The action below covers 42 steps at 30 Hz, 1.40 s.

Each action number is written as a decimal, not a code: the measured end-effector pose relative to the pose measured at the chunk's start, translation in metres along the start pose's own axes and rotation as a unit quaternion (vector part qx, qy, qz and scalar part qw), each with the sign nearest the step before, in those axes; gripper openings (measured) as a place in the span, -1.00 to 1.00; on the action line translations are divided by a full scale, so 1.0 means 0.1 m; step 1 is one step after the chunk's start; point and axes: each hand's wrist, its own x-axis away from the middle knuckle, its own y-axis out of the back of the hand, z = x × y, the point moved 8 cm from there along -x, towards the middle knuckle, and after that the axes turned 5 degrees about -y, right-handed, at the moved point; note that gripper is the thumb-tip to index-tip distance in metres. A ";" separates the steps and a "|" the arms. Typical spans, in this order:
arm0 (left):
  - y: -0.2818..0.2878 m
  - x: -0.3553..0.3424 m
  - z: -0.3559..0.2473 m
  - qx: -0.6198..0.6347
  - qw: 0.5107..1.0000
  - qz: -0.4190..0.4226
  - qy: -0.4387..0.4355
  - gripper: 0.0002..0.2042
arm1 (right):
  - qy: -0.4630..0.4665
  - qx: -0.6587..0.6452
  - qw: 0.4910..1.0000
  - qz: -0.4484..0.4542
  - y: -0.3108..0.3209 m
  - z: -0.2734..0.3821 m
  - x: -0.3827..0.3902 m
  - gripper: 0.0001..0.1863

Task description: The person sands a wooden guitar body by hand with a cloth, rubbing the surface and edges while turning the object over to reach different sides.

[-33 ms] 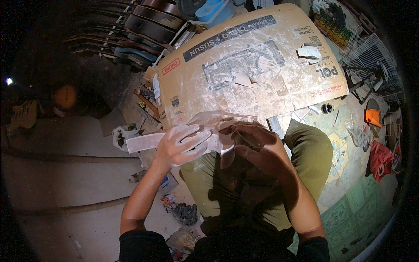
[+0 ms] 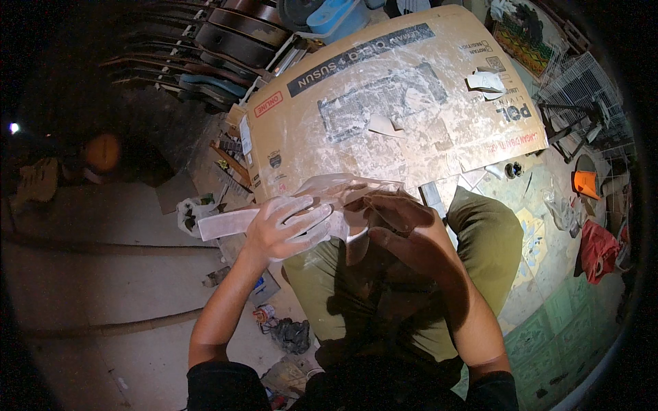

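Coated in white dust, my left hand (image 2: pixel 291 222) lies over a long, flat, pale dusty piece (image 2: pixel 229 224), its fingers bent round it. The piece's straight, squared end sticks out to the left of that hand. Toward the right it runs into a wider, dusty part (image 2: pixel 329 183) above my lap. My right hand (image 2: pixel 415 240) is in deep shadow at that wider part, with its fingers curled and the thumb toward the middle. A brown curved edge shows between the two hands; what the right fingers grip cannot be made out.
A dusty cardboard sheet (image 2: pixel 301 154) lies ahead, with a torn paper scrap (image 2: pixel 385 126) and a curled white piece (image 2: pixel 485 83) on it. Several guitars (image 2: pixel 240 31) stand in a row at the far left. A wire cage (image 2: pixel 579 85) and a red cloth (image 2: pixel 598 251) are at the right.
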 end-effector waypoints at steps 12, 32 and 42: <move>0.02 0.01 0.06 0.017 1.000 -0.010 0.017 -0.86 | -0.014 -0.028 0.999 -0.001 0.02 0.05 0.00 -0.49; 0.03 -0.15 0.23 0.046 0.995 -0.010 0.091 -0.77 | -0.051 -0.021 0.998 -0.012 0.13 -0.06 -0.04 -0.54; -0.16 -0.51 0.38 0.060 0.993 0.014 0.101 -0.72 | 0.053 0.060 0.983 -0.168 0.46 -0.06 -0.06 -0.66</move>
